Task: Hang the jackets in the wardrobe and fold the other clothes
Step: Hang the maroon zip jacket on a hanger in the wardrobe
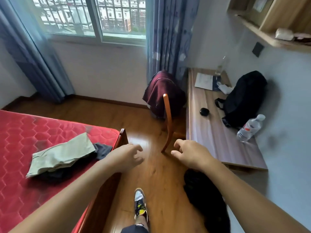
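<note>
On the red quilted mattress at the left lies a crumpled pair of khaki trousers over a dark grey garment. The left hand and the right hand reach forward over the glossy wooden floor, palms down, each grip loosely curled, fingers apart, holding nothing. Beyond them a maroon jacket drapes over the orange wooden chair beside the wood-grain counter.
</note>
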`<state>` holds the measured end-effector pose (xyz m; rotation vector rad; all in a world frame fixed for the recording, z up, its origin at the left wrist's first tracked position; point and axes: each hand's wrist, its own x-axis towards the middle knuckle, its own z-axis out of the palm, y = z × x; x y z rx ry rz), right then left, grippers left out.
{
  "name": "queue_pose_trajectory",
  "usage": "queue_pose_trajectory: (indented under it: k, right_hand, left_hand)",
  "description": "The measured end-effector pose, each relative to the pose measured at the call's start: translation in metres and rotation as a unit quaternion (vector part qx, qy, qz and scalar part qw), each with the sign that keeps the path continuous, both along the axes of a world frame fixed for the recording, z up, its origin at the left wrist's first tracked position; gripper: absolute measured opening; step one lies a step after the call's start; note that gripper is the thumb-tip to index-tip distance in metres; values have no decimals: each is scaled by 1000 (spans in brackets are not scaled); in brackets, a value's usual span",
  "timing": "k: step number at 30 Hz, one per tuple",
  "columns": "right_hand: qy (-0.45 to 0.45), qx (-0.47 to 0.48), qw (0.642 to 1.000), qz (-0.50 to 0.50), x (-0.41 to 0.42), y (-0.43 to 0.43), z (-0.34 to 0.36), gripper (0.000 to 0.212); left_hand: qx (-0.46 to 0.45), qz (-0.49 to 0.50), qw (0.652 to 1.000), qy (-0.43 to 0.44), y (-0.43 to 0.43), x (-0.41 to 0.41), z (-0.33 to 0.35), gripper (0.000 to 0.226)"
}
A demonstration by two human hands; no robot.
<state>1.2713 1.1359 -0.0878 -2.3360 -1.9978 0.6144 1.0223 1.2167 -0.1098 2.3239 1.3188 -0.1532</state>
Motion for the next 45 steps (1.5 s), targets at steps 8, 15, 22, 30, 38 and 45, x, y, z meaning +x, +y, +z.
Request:
queue_pose_trajectory:
  k: [8, 15, 22, 30, 38, 45]
  right_hand:
    - [-11, -33, 999, -34, 49, 176, -4, 46]
    - [11, -32, 996, -89, 77, 304, -5, 49]
    - [0, -43, 993, -107, 134, 394, -22, 52]
    - [-4, -75, 992, -98, 225, 520, -66, 63]
    - [21, -121, 988, -96, 284, 621, -110, 70]
    - [290, -159, 879, -342, 297, 672, -154, 64]
  left_hand:
    - [19, -16, 1000, 3, 189, 44, -11, 49]
    - [35, -66, 997, 4, 329, 81, 2, 48]
    - [31, -107, 994, 2, 416, 140, -6, 57]
    - [11, -72, 996, 45, 531, 227, -27, 78]
    - [-17, -31, 995, 92, 626, 292, -59, 90]
    - [-37, -25, 994, 98, 703, 341, -90, 101]
